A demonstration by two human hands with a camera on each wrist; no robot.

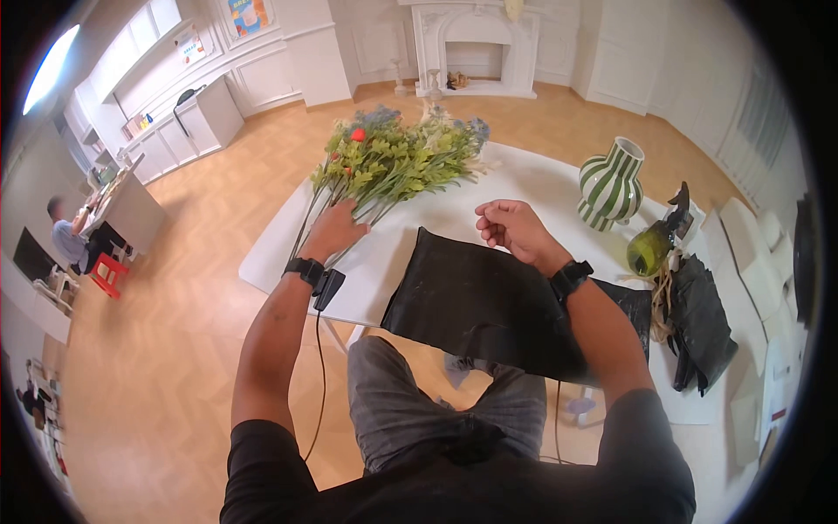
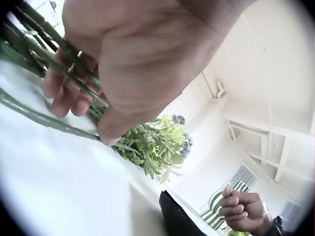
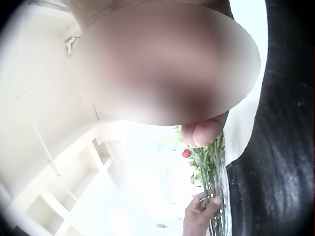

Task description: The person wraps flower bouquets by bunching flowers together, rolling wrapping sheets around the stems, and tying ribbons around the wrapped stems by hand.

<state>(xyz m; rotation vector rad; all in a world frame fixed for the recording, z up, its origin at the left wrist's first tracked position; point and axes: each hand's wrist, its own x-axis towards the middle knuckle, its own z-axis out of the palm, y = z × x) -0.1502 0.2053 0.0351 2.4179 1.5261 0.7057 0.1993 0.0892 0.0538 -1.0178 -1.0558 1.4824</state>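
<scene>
My left hand [image 1: 336,230] holds the green stems [image 1: 301,229] of a bunch of leafy flowers [image 1: 384,153] lying on the white table. Blue blossoms and a red bloom [image 1: 359,134] show among the leaves. In the left wrist view, the fingers [image 2: 61,101] curl around several stems, with the thumb beside them. Raised over the far edge of a black sheet [image 1: 489,301], my right hand [image 1: 517,231] has loosely curled fingers, and nothing shows between them. That sheet lies on the table's near side and hangs over its front edge. Blur covers much of the right hand in its own wrist view.
A green-and-white striped vase [image 1: 610,185] stands at the back right of the table [image 1: 532,166]. Near it are a green glass bottle [image 1: 648,250] and a folded black bundle [image 1: 703,327]. Cables hang from both wrists. A person [image 1: 74,231] sits far left.
</scene>
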